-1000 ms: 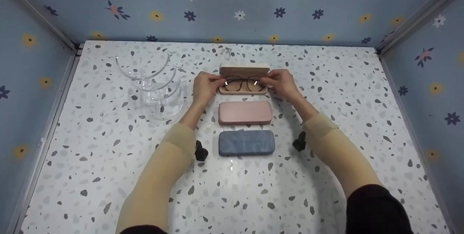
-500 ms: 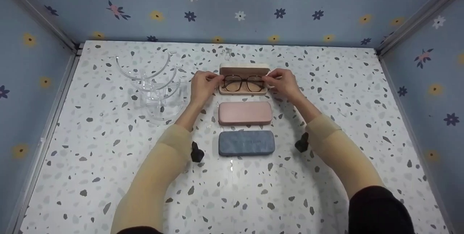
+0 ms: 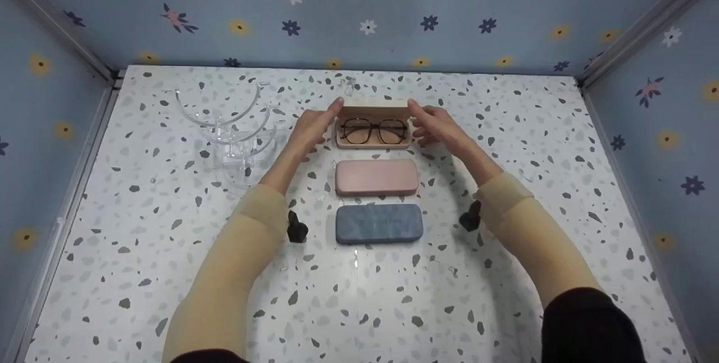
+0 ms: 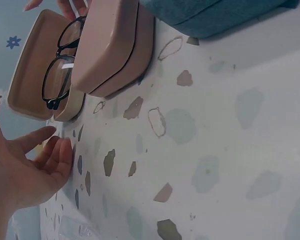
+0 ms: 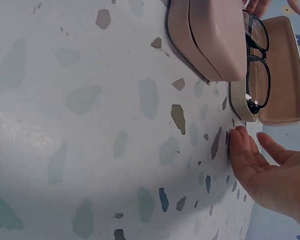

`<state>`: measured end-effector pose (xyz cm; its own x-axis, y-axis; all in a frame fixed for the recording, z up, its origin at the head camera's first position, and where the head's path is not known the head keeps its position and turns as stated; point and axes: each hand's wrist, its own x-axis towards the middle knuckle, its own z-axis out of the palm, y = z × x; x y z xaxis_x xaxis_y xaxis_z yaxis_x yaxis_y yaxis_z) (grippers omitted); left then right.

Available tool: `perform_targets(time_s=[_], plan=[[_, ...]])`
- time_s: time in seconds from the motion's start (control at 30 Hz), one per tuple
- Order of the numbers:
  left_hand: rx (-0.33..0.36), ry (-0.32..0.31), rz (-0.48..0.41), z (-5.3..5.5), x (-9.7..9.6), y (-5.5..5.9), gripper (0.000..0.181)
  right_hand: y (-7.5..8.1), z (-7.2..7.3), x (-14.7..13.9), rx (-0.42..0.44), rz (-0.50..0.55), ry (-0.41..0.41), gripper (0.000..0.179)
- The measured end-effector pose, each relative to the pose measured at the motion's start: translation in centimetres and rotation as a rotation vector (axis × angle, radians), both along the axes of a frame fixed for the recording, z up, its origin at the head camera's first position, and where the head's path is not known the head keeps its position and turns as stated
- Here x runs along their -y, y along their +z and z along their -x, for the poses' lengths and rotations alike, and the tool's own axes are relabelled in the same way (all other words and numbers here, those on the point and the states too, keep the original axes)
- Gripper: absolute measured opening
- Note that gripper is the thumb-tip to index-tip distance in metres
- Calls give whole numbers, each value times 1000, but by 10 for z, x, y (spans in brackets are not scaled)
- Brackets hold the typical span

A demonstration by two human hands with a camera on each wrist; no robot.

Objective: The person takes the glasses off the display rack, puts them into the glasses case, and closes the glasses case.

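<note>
Black-rimmed eyeglasses (image 3: 374, 126) lie in an open cream eyeglass case (image 3: 373, 145) at the back of the table, its lid (image 4: 30, 75) standing raised behind them. My left hand (image 3: 310, 128) is at the case's left side, thumb at the lid's corner, the other fingers loosely bent beside the base. At the opposite side, my right hand (image 3: 440, 128) mirrors it, thumb by the lid's right corner. Neither hand is on the glasses. Both wrist views show relaxed fingertips low over the table by the case's ends.
A closed pink eyeglass case (image 3: 376, 177) lies in front of the open one, and a closed blue case (image 3: 379, 223) nearer still. A clear acrylic stand (image 3: 239, 146) with curved arms is at the left. Flowered panels (image 3: 359, 9) bound the speckled table (image 3: 359, 307).
Both hands have let go of the glasses, which now lie in the case. The thumbs have moved up and back to the corners of the lid, and the lid leans slightly more forward.
</note>
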<state>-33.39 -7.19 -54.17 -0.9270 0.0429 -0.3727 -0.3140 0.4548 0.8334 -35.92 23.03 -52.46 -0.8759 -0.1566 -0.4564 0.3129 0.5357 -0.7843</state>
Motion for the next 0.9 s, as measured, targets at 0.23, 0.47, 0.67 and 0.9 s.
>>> perform_targets(time_s=[0.23, 0.47, 0.67, 0.9], plan=[[126, -4, -5, 7, -1, 9, 97, 6, 2, 4, 27, -35, 74, 93], [159, 3, -12, 14, -10, 13, 102, 5, 6, 3, 49, -82, 81, 91], [187, 11, -1, 16, -14, 16, 109, 3, 8, 5, 53, -102, 73, 84], [186, 5, -8, 14, -10, 16, 101, 3, 8, 7, 34, -69, 107, 76]])
